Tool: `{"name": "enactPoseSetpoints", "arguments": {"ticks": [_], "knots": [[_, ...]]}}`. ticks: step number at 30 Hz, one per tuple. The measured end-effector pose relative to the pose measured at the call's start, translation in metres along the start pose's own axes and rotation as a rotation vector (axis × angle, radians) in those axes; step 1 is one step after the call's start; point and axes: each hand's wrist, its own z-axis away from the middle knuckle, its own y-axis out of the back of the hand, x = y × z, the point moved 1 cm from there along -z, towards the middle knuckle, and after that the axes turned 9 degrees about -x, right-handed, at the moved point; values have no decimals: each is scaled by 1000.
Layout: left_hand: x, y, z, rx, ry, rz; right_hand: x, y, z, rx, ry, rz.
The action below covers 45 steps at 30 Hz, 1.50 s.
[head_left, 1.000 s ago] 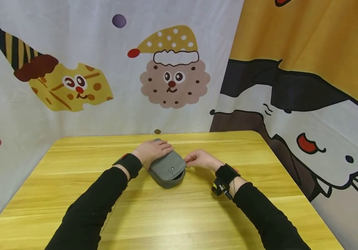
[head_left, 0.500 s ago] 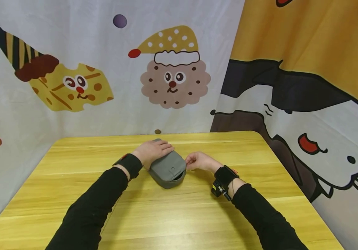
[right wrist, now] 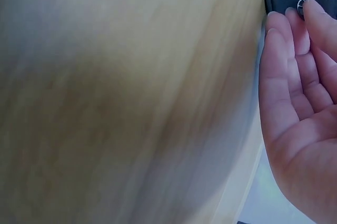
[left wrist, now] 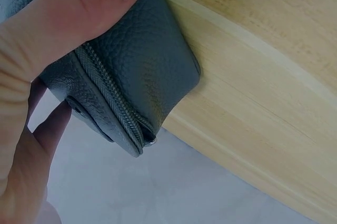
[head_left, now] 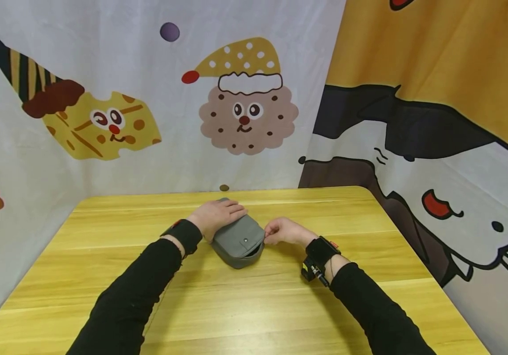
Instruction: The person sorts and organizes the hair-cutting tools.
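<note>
My left hand (head_left: pixel 219 217) is gripping the far end of the grey pouch (head_left: pixel 236 236), presumably keeping it from sliding on the counter (head_left: pixel 245 315). The pouch's near-right corner is gaping slightly, its dark inside hiding any contents. My right hand (head_left: pixel 288 231) is pinching a small metal pull (right wrist: pixel 301 6) at its right side, apparently for the zipper (left wrist: pixel 113 92).

Case (head_left: pixel 237 232) looked like pebbled leather, low sheen; zip (left wrist: pixel 112 93) ridged, pull ring (right wrist: pixel 300 6) and snap (head_left: pixel 245 240) looked like shiny metal. Bench (head_left: pixel 245 310) showed smooth wood grain, slightly glossy. Backdrop (head_left: pixel 138 59) was matt, softly creased cloth; sleeves (head_left: pixel 134 286) were matt cloth.
</note>
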Motion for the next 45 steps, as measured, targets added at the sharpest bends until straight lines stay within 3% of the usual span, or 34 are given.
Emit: {"name": "enactPoseSetpoints", "arguments": {"ticks": [7,13,24,38,45], "knots": [[0,-2,-1,-12,10,-9,4,5,8,35,-17,-81],[-1,-3,-1,2,3,5,-1,14,15,114,-19,-106],[-1,-4,-1,-14,13,14,-16,16,15,187,21,72],[-1,-3,-1,-9,7,24,-21,13,16,163,7,127],[-2,-4,0,15,2,37,-23,10,19,149,29,290]]}}
